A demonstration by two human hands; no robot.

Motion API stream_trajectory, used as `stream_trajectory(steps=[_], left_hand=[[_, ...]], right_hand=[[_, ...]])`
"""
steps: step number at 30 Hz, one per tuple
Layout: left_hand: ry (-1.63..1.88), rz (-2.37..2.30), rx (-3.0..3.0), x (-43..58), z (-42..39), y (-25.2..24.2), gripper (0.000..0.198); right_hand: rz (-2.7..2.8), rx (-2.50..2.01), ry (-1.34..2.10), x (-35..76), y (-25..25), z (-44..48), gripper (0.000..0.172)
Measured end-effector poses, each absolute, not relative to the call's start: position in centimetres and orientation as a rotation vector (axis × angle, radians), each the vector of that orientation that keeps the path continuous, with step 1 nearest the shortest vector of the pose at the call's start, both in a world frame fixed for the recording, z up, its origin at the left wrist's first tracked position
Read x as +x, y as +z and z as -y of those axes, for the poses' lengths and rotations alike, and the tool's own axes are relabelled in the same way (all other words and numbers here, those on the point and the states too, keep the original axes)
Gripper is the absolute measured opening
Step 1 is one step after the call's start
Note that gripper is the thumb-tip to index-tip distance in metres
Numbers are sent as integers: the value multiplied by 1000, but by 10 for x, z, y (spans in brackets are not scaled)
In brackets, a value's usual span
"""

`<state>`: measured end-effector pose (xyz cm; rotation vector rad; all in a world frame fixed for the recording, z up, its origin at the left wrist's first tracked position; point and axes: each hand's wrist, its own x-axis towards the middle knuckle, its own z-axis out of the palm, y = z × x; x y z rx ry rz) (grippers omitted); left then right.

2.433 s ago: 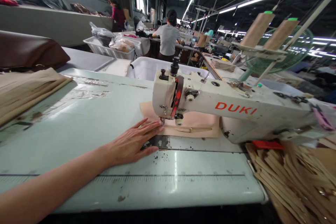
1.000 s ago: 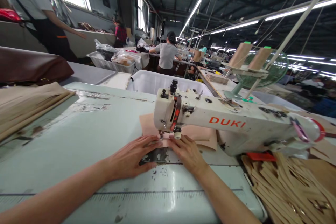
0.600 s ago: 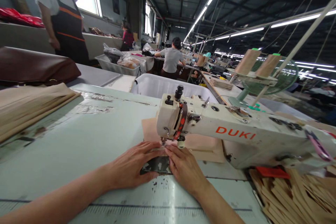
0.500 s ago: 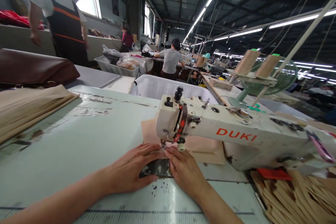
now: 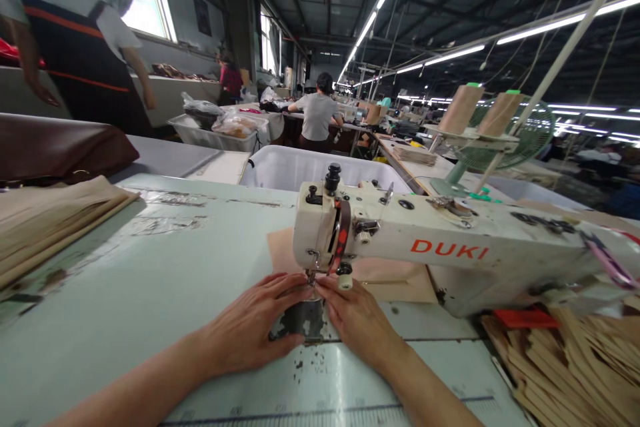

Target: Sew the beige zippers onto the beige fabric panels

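While the tan piece (image 5: 397, 279) lies under the presser foot (image 5: 311, 277) of the sewing machine (image 5: 450, 247), press it evenly from both sides and let your fingertips steer its edge, no closer to the foot than they are now. Your left hand (image 5: 255, 330) lies flat and spread on the table (image 5: 150, 280), palm down. Its fingers reach the piece's near edge just left of the foot, and its thumb is beside the worn metal plate (image 5: 303, 320). Your right hand (image 5: 357, 323) is likewise open and flat, gripping nothing, fingertips on the piece just right of the foot. The rest of the piece runs back and rightward beneath the machine's arm.
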<state>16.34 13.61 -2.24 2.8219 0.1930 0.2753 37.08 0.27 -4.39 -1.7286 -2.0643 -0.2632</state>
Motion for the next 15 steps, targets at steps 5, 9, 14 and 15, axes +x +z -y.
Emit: stream_trajectory(steps=[5, 9, 14, 15], left_hand=[[331, -152, 2800, 163, -137, -25, 65], [293, -133, 2825, 164, -136, -25, 71], [318, -138, 2813, 166, -134, -23, 74], [327, -126, 2806, 166, -134, -22, 73]], right_hand=[[2025, -1699, -201, 375, -46, -3, 41], [2024, -1683, -220, 375, -45, -2, 41], [2040, -1703, -253, 375, -46, -2, 40], [2039, -1714, -257, 375, -47, -3, 40]])
